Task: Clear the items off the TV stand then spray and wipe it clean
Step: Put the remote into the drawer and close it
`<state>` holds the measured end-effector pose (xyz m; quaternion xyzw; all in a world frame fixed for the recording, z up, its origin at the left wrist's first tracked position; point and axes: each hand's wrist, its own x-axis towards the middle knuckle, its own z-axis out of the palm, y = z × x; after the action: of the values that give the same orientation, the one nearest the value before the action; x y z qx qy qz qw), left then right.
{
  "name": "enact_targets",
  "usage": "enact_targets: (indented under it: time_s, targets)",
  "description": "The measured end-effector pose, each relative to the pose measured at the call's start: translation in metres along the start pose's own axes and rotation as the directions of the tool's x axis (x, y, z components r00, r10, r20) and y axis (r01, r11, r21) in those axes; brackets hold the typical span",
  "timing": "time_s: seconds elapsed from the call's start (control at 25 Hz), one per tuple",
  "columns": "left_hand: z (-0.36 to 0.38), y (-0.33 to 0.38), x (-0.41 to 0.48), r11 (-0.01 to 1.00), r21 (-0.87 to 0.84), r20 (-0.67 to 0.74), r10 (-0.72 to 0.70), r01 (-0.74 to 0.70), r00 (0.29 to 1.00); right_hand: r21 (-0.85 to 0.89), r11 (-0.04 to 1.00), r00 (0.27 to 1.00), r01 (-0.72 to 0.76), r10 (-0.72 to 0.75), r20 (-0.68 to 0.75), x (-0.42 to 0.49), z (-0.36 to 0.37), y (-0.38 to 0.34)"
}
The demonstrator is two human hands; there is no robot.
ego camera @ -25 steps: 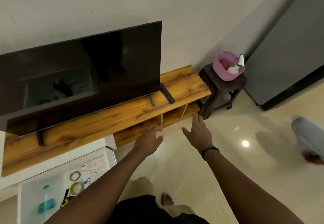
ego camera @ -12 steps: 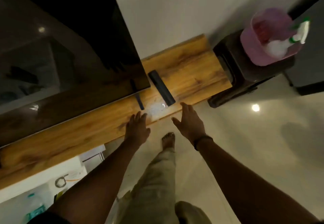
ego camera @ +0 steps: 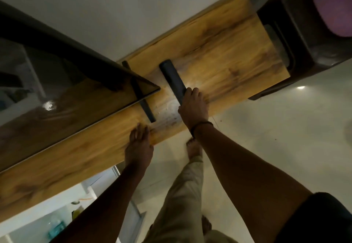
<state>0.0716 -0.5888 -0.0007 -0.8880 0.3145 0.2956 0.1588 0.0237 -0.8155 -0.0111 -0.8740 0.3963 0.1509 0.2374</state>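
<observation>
The wooden TV stand [ego camera: 228, 52] runs diagonally across the view, and the dark TV [ego camera: 57, 67] stands on its left part. A long black remote [ego camera: 170, 75] lies on the stand just right of the TV's black foot [ego camera: 145, 105]. My right hand [ego camera: 193, 105] is on the remote's near end, with the thumb on one side and the fingers curled over it. My left hand [ego camera: 139, 147] rests with straight fingers on the stand's front edge, near the TV foot.
A dark stool [ego camera: 297, 39] stands against the stand's right end and carries a pink tub [ego camera: 333, 4]. Below the stand on the left is a white unit [ego camera: 62, 212] with small items inside. My legs and a bare foot [ego camera: 194, 147] are on the pale floor.
I have moved closer to the stand. My right hand went forward from the front edge onto the remote's near end. My left hand stayed at the front edge.
</observation>
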Motion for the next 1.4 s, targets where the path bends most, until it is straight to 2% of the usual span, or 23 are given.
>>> enact_targets:
  time_s: [0.16,0.28,0.36,0.4,0.48,0.52,0.56,0.64,0.76,0.88,1.04,1.12,1.24,1.36,1.4]
  targets:
    - [0.002,0.008,-0.004,0.998,-0.063,-0.015,-0.009,0.008,1.0,0.119,0.993,1.0,-0.018,0.016,0.013,-0.021,0.001,0.004]
    - [0.003,0.014,-0.016,0.966,-0.258,-0.086,-0.049,0.026,0.995,0.371,0.927,0.996,-0.056,0.026,0.086,-0.07,0.004,0.01]
    - [0.008,0.02,-0.034,0.895,-0.446,-0.124,-0.036,-0.023,0.992,0.493,0.865,0.991,-0.09,0.03,0.127,-0.115,0.011,0.012]
    - [0.01,0.023,-0.046,0.796,-0.604,-0.088,-0.031,-0.029,0.996,0.523,0.846,0.988,-0.104,0.029,0.149,-0.14,0.018,0.011]
    - [0.012,0.029,-0.077,0.434,-0.897,0.078,-0.028,0.082,0.997,0.535,0.838,0.985,-0.107,0.015,0.174,-0.194,0.036,0.005]
    - [0.018,0.028,-0.1,0.265,-0.955,0.132,-0.012,0.13,0.991,0.527,0.846,0.986,-0.079,-0.011,0.167,-0.226,0.048,-0.001]
    - [0.025,0.026,-0.12,0.181,-0.974,0.135,-0.013,0.135,0.991,0.534,0.844,0.988,-0.046,-0.041,0.151,-0.254,0.06,-0.007]
    - [0.053,0.008,-0.17,0.127,-0.988,0.083,-0.067,0.091,0.994,0.561,0.827,0.989,-0.003,-0.081,0.124,-0.316,0.084,-0.023]
    - [0.103,-0.036,-0.248,-0.041,-0.994,0.103,-0.109,0.099,0.989,0.527,0.849,0.981,0.023,-0.122,0.153,-0.399,0.117,-0.05]
    - [0.153,-0.094,-0.317,-0.147,-0.973,0.202,-0.163,0.179,0.966,0.462,0.886,0.947,0.045,-0.185,0.263,-0.464,0.157,-0.088]
    - [0.21,-0.188,-0.385,-0.274,-0.921,0.351,-0.275,0.277,0.895,0.371,0.92,0.881,0.131,-0.279,0.383,-0.533,0.219,-0.157]
    - [0.236,-0.236,-0.403,-0.323,-0.909,0.362,-0.303,0.262,0.882,0.306,0.933,0.855,0.188,-0.309,0.417,-0.553,0.251,-0.192]
    - [0.267,-0.301,-0.41,-0.34,-0.903,0.38,-0.338,0.265,0.861,0.21,0.944,0.841,0.253,-0.322,0.435,-0.565,0.299,-0.23]
    - [0.291,-0.366,-0.403,-0.368,-0.89,0.39,-0.31,0.269,0.867,0.169,0.961,0.842,0.217,-0.272,0.467,-0.564,0.344,-0.27]
    - [0.298,-0.387,-0.398,-0.349,-0.897,0.381,-0.293,0.273,0.877,0.16,0.971,0.85,0.178,-0.233,0.472,-0.56,0.36,-0.284]
